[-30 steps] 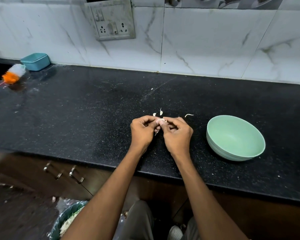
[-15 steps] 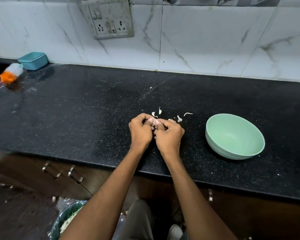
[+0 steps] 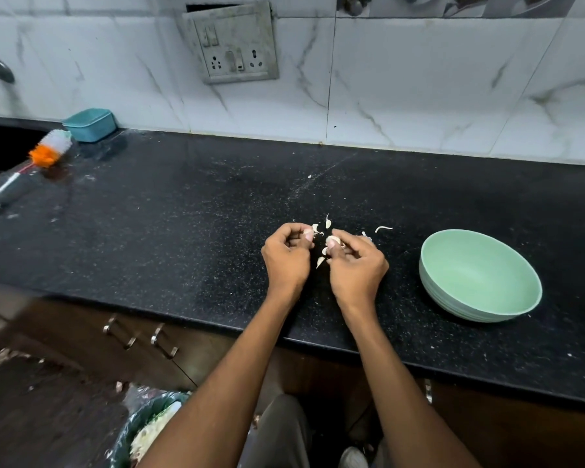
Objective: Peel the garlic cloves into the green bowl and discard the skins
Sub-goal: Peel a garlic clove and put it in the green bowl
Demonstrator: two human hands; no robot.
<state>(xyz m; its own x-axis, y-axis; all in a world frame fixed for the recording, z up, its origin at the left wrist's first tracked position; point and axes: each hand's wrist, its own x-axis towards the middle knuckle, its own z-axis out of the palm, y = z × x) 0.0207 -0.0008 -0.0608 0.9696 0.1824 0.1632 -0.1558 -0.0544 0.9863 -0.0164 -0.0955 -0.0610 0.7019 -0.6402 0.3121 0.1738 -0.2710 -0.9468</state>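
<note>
**Garlic clove held over the counter, green bowl off to the right**

Nearest the camera, low in the view, a bin (image 3: 142, 434) lined with a bag stood on the dark floor, pale scraps heaped inside it. Just above it ran the brown cabinet front with two metal handles (image 3: 164, 341), under the edge of the black speckled counter (image 3: 149, 231).

Both forearms reached up over that edge. The left hand (image 3: 286, 261) had its fingers curled inward, thumb pressed to the forefinger; whether a bit of skin was pinched there could not be told. The right hand (image 3: 357, 266) was curled too, its thumb and fingertips pinching a pale garlic clove (image 3: 333, 239) at the tip of the hand. The two hands sat close together but apart, with a narrow gap between them. In that gap and just beyond the knuckles lay several thin skin pieces (image 3: 321, 261) scattered on the counter.

To the right of the hands, near but not touching, stood the green bowl (image 3: 453, 292), upright; no cloves showed inside it.

Farther off at the left, a brush (image 3: 49, 150) with orange and white bristles lay near the counter's edge, a teal box (image 3: 88, 125) behind it against the wall. On the marble-patterned tiles above hung a grimy switch plate (image 3: 232, 42).
</note>
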